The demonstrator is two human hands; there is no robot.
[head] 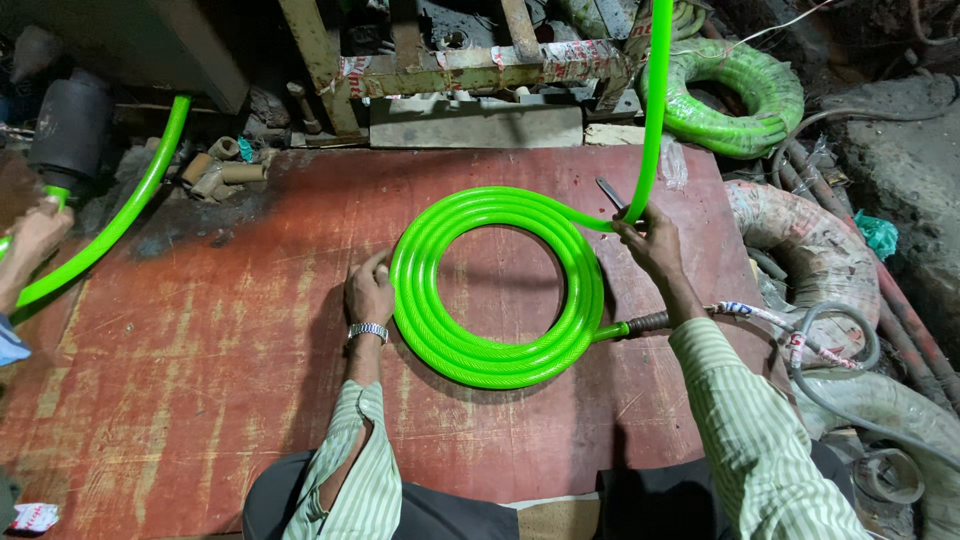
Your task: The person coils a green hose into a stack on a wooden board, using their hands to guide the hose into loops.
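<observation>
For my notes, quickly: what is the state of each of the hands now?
Left hand: pressing on the green hose coil, grasping nothing.
Right hand: closed on the hose and a metal tool.

A worn red board [220, 330] serves as the work surface. Along its far edge runs a rusty metal frame [470, 65]; dark, dirty ground with grey cables [850, 350] lies off its right edge.

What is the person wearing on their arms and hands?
Both arms wear long shirt sleeves of pale cloth with thin green stripes, loose and creased. The left sleeve is pushed up the forearm; the right sleeve ends at a buttoned cuff. A silver metal-link wristwatch sits behind the left hand. The right hand is bare.
</observation>
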